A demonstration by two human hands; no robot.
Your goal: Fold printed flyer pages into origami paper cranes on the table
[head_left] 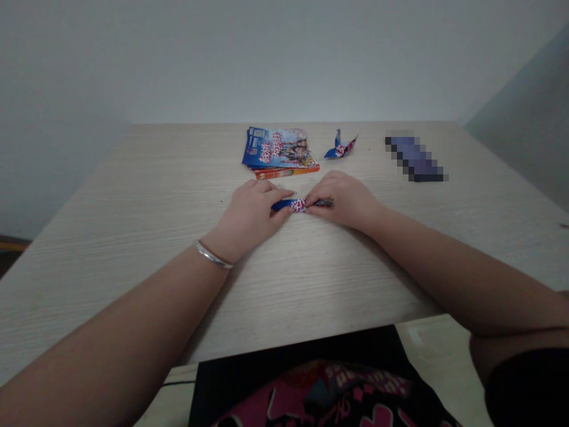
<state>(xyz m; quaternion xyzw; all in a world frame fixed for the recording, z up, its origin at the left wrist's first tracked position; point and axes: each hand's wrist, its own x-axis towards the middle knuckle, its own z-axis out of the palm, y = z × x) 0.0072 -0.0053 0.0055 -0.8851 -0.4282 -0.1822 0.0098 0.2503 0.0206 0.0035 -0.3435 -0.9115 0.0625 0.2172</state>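
Lying across the centre of the head view, a folded paper strip (298, 205) was framed by two bare hands, low over the pale table (133, 196). By the right hand (344, 198), just right of centre, its dark-patterned part was gripped, with thumb and forefinger clamped together on it beside the red-and-white print. By the left hand (255, 210), just left of centre, its blue end was flanked, thumb and forefinger parted along the two sides; whether it was pinched there could not be told. The strip was presumably held from both ends so that so narrow a piece could be steadied.

At the upper middle of the frame, printed leaflets (275, 148) were piled unevenly, an orange sheet showing beneath a blue one. Just right of them a folded paper bird (341, 147) (printed in much the same colours as the strip) was placed, probably beyond the hands to leave them room. At the upper right, a dark flat object (415, 157) was obscured by pixelation. No container could be made out, and whatever was enclosed by the strip's folds was hidden.
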